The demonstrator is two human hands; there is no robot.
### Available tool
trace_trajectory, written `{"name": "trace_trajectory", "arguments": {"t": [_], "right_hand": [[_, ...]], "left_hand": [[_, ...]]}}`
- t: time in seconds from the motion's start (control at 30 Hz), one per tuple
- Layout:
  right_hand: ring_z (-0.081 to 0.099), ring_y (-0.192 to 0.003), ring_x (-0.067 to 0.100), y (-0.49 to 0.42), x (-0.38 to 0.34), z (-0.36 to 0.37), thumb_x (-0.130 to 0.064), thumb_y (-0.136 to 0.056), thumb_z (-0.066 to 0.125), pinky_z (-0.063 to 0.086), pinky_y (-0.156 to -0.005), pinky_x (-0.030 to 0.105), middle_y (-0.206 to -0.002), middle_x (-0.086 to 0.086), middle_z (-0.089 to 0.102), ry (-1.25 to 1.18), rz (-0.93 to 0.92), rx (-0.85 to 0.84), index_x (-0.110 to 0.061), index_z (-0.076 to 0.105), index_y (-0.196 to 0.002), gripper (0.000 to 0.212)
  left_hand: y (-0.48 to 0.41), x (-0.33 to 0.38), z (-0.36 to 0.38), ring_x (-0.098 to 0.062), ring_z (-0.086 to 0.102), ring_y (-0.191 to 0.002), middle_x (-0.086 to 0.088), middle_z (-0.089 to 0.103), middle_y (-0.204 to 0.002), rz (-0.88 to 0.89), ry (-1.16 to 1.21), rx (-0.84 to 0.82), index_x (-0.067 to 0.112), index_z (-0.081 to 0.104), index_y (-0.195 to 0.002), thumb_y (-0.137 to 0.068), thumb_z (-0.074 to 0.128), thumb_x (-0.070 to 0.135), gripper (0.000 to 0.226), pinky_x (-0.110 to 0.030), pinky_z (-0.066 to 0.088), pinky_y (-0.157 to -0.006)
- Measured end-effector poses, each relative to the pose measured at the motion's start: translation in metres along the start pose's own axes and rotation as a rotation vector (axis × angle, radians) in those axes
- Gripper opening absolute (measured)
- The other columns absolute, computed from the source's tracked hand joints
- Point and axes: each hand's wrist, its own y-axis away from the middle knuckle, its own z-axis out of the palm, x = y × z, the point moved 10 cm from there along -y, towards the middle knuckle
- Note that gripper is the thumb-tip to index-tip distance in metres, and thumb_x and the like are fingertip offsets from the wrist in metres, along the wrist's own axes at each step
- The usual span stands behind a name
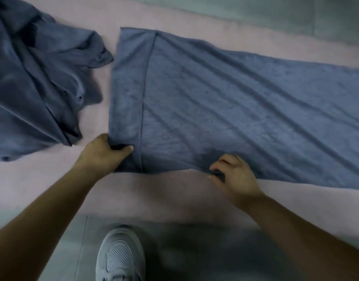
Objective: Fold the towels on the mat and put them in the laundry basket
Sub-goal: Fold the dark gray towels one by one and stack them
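A blue-grey towel (225,102) lies spread flat across the pink mat (150,191), running off the right edge of the view. Its left end is doubled over into a narrow band. My left hand (104,152) grips the near left corner of this towel, fingers curled round the cloth. My right hand (233,175) pinches the towel's near edge further right, with a dark fold between thumb and fingers. A second blue-grey towel (32,84) lies crumpled on the mat at the left. No laundry basket is in view.
Grey floor tiles (195,256) border the mat's near edge, where my grey sneaker (119,256) stands. More grey floor (276,11) runs beyond the mat's far edge at the top right. A strip of bare mat separates the two towels.
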Motion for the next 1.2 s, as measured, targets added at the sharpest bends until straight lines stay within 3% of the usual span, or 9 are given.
{"name": "trace_trajectory", "arguments": {"t": [0.2, 0.33, 0.5, 0.63, 0.73, 0.83, 0.93, 1.03, 1.2], "right_hand": [[0.054, -0.092, 0.021, -0.007, -0.009, 0.002, -0.023, -0.095, 0.061, 0.047, -0.085, 0.039, -0.095, 0.000, 0.059, -0.048, -0.074, -0.023, -0.016, 0.070, -0.095, 0.012], [0.052, -0.087, 0.018, -0.002, -0.025, 0.000, -0.021, -0.093, 0.061, 0.047, -0.080, 0.037, -0.092, -0.002, 0.056, -0.014, -0.143, -0.018, -0.017, 0.067, -0.090, 0.008], [0.052, -0.095, 0.016, 0.006, -0.025, 0.006, -0.029, -0.088, 0.070, 0.047, -0.072, 0.032, -0.099, -0.003, 0.054, 0.022, -0.101, -0.052, -0.020, 0.067, -0.093, 0.011], [0.056, -0.099, 0.020, 0.009, -0.015, 0.009, -0.030, -0.085, 0.075, 0.053, -0.074, 0.035, -0.102, -0.001, 0.058, 0.028, -0.040, -0.053, -0.020, 0.072, -0.098, 0.017], [0.057, -0.099, 0.022, 0.008, -0.010, 0.009, -0.027, -0.086, 0.075, 0.052, -0.079, 0.037, -0.102, 0.000, 0.059, 0.020, -0.014, -0.060, -0.019, 0.073, -0.100, 0.017], [0.056, -0.100, 0.022, 0.005, -0.010, 0.008, -0.022, -0.088, 0.072, 0.047, -0.080, 0.033, -0.102, 0.001, 0.060, 0.017, -0.012, -0.081, -0.017, 0.070, -0.100, 0.013], [0.055, -0.091, 0.019, 0.003, -0.006, -0.001, -0.026, -0.088, 0.070, 0.040, -0.070, 0.029, -0.097, -0.003, 0.055, 0.025, -0.028, -0.127, -0.018, 0.062, -0.093, 0.012], [0.056, -0.089, 0.018, 0.007, 0.010, -0.016, -0.035, -0.092, 0.064, 0.034, -0.067, 0.026, -0.093, -0.008, 0.053, 0.127, -0.063, -0.228, -0.023, 0.061, -0.091, 0.013], [0.064, -0.093, 0.028, 0.037, 0.040, -0.038, -0.029, -0.091, 0.066, 0.054, -0.070, 0.038, -0.101, 0.001, 0.065, 0.240, -0.217, -0.275, -0.024, 0.072, -0.099, 0.011]], "left_hand": [[0.010, -0.039, -0.008, -0.030, 0.069, -0.078, -0.014, 0.073, -0.094, -0.104, 0.270, 0.084, 0.005, 0.070, -0.105, -0.084, 0.079, 0.020, 0.027, -0.039, 0.058, -0.072], [0.014, -0.044, -0.015, -0.029, 0.071, -0.077, -0.007, 0.072, -0.087, -0.057, 0.162, 0.120, 0.017, 0.068, -0.093, -0.078, 0.083, 0.024, 0.023, -0.048, 0.061, -0.077], [0.020, -0.039, -0.018, -0.035, 0.065, -0.093, -0.012, 0.071, -0.100, 0.008, -0.089, 0.224, 0.012, 0.065, -0.109, -0.082, 0.079, 0.035, 0.038, -0.037, 0.049, -0.077], [0.032, -0.018, -0.024, -0.044, 0.055, -0.109, -0.024, 0.056, -0.119, 0.041, -0.394, 0.319, 0.006, 0.047, -0.119, -0.081, 0.078, 0.035, 0.057, -0.050, 0.046, -0.086], [0.046, 0.034, -0.002, -0.036, 0.055, -0.104, -0.013, 0.055, -0.113, 0.438, -0.484, 0.309, 0.014, 0.057, -0.110, -0.081, 0.071, 0.039, 0.041, -0.046, 0.045, -0.089], [0.071, 0.079, 0.060, -0.011, 0.056, -0.088, 0.009, 0.057, -0.093, 0.881, -0.461, -0.088, 0.028, 0.066, -0.086, -0.085, 0.048, 0.048, 0.027, -0.034, 0.049, -0.080], [0.091, 0.104, 0.102, -0.012, 0.054, -0.086, 0.011, 0.060, -0.090, 1.160, -0.587, -0.233, 0.028, 0.068, -0.086, -0.090, 0.046, 0.039, 0.025, -0.031, 0.049, -0.076], [0.103, 0.125, 0.115, -0.019, 0.060, -0.084, 0.007, 0.064, -0.090, 1.277, -0.664, -0.260, 0.026, 0.070, -0.086, -0.090, 0.042, 0.036, 0.030, -0.030, 0.049, -0.071], [0.122, 0.133, 0.133, -0.025, 0.063, -0.107, 0.002, 0.065, -0.115, 1.233, -0.760, -0.320, 0.022, 0.072, -0.108, -0.091, 0.053, 0.030, 0.027, -0.041, 0.055, -0.085]]}}
